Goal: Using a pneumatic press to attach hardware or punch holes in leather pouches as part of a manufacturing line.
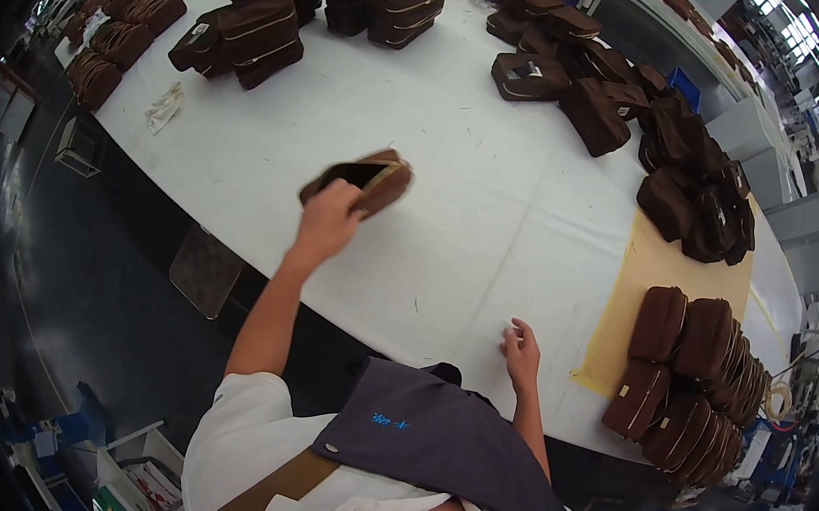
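Note:
A brown zippered pouch [390, 186] with its zip undone and a dark inside is held over the white table by my left hand [332, 215]. The fingers grip its near edge; some of them are hidden in its opening. My right hand [521, 355] is near the table's front edge, apart from any pouch. Its fingers are slightly bent and spread, with nothing in them.
The white table [453, 220] carries brown pouches [273, 37] at the back left and loose pouches [594, 115] at the back right. Stacked pouches [657, 321] stand beside yellow paper [611, 337] on the right. A crumpled white cloth [163, 108] lies left. A stool [205, 271] is below.

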`<state>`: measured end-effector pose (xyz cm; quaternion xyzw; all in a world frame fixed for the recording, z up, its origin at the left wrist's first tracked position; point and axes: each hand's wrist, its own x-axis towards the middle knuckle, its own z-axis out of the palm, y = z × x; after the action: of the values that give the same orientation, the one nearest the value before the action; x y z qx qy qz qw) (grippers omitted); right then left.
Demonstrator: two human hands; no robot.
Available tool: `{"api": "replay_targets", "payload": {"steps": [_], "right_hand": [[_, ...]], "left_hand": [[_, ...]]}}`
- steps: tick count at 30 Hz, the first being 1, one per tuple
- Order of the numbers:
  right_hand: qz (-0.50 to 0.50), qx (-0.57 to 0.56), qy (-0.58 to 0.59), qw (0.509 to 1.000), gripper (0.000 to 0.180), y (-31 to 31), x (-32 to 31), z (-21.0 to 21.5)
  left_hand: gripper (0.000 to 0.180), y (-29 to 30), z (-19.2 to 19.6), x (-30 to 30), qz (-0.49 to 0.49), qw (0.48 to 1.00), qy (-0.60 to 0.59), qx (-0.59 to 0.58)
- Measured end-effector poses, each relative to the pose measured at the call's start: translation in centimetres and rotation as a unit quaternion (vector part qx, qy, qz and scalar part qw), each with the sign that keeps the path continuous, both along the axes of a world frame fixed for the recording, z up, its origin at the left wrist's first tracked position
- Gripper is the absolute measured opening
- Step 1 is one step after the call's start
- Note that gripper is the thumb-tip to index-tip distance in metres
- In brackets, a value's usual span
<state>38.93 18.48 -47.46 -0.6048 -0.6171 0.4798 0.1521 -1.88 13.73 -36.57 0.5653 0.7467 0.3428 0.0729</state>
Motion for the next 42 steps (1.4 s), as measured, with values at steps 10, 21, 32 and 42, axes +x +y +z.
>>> {"api": "replay_targets", "payload": {"steps": [10,21,32,42], "right_hand": [[-0.207,-0.236,0.494,0.811,0.051,-1.1,1.5,1.8],[-0.204,-0.143,0.351,0.903,0.045,-6.8,-0.1,1.1],[-0.313,0.065,0.261,0.911,0.037,-14.5,14.2,4.5],[-0.563,0.112,0.192,0.796,0.022,-29.3,36.3,6.4]], "left_hand": [[0.040,-2.6,-4.4,21.0,-0.413,0.872,-0.218,-0.144],[0.057,-2.5,-1.8,21.4,-0.360,0.870,-0.232,-0.242],[0.031,-8.0,1.3,36.0,-0.379,0.744,-0.492,-0.247],[0.032,-15.4,-2.4,60.9,-0.506,0.660,-0.431,-0.351]]}}
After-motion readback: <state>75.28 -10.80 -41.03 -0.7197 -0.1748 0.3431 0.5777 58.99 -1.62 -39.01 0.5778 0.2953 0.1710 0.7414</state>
